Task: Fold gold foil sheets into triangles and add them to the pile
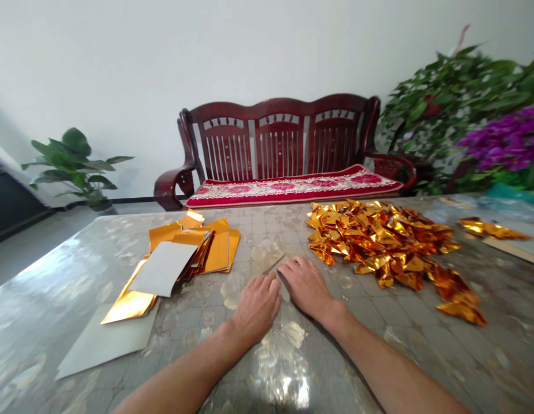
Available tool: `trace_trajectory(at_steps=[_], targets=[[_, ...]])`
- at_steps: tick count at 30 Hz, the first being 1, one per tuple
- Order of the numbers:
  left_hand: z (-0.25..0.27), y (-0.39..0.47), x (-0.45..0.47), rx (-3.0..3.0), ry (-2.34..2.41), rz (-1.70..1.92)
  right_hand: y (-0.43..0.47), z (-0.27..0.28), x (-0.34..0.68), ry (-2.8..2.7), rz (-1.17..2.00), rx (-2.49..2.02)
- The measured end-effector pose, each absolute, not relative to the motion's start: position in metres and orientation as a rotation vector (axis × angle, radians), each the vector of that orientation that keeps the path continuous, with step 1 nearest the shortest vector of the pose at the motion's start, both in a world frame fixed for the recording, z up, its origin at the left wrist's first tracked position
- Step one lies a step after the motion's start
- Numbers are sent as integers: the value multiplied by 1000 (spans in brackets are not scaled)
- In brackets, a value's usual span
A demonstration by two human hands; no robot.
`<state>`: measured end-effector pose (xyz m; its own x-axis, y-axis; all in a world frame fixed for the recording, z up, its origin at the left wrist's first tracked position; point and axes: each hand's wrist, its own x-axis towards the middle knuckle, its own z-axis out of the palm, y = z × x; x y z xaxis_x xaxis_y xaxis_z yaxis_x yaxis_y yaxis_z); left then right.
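Observation:
My left hand and my right hand meet at the middle of the table, with a small piece of folded paper between them. Only its thin greyish edge shows past my fingertips; the rest is hidden. The fingers of my left hand are curled closed on the paper. Those of my right hand are bent and pressed together against its other side. To the left lies a loose stack of gold foil paper sheets, with a pale sheet face down on top. On the right spreads a heap of folded gold foil pieces.
A larger pale sheet lies under the stack's near end. The table has a glossy patterned cover. Clear plastic and another foil piece are at far right. Beyond stand a wooden bench and potted plants.

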<state>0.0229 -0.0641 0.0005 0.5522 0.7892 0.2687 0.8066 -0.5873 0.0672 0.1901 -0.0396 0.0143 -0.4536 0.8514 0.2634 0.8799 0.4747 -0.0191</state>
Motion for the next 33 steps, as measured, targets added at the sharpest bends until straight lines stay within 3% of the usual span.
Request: trace_trajectory(at_steps=[5, 12, 24, 33], targets=[[2, -52, 16, -2677, -1376, -432, -46, 22, 185, -2471, -157, -1570], [19, -50, 1, -2792, -1406, -423, -49, 36, 213, -2564, 199, -1437], [18, -42, -7, -2866, -1405, -463, -49, 29, 210, -2537, 40, -1473], [10, -36, -3, -2778, -1574, -594, -48, 34, 217, -2405, 182, -1551]])
